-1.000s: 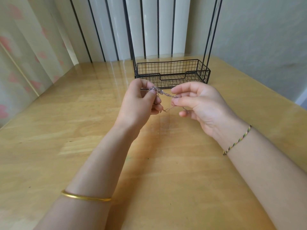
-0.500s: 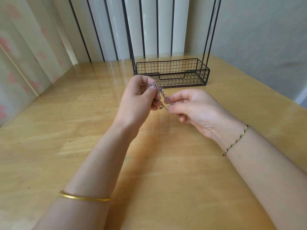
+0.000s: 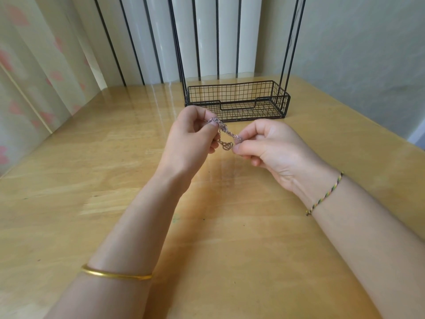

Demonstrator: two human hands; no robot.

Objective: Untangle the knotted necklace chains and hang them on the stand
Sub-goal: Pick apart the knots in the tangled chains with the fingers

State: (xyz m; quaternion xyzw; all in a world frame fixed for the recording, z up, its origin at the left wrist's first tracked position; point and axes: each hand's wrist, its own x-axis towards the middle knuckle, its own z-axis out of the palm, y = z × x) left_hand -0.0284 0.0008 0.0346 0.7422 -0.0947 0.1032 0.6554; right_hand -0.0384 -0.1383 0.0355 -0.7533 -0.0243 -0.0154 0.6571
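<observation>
1 glossy light wooden table point(image 3: 69, 180) carries a black wire stand with a mesh basket base point(image 3: 236, 100) at its far side. Above the table, near the stand, the left hand point(image 3: 190, 139) and the right hand point(image 3: 271, 146) each pinch an end of the knotted silvery-pink necklace chains point(image 3: 226, 132) between thumb and fingertip; a tangled loop hangs between them

On my feed, both hands hang close together above the wooden table point(image 3: 92, 180). The left hand point(image 3: 190, 137) pinches one end of the tangled chains point(image 3: 226, 137) between thumb and forefinger, and the right hand point(image 3: 271, 146) pinches the other end, slightly lower. A knotted loop sags between them. Just beyond sits the black wire stand point(image 3: 230, 90), its rods rising out of frame. A gold bangle point(image 3: 115, 274) circles the left forearm and a braided cord point(image 3: 324, 194) the right wrist.
</observation>
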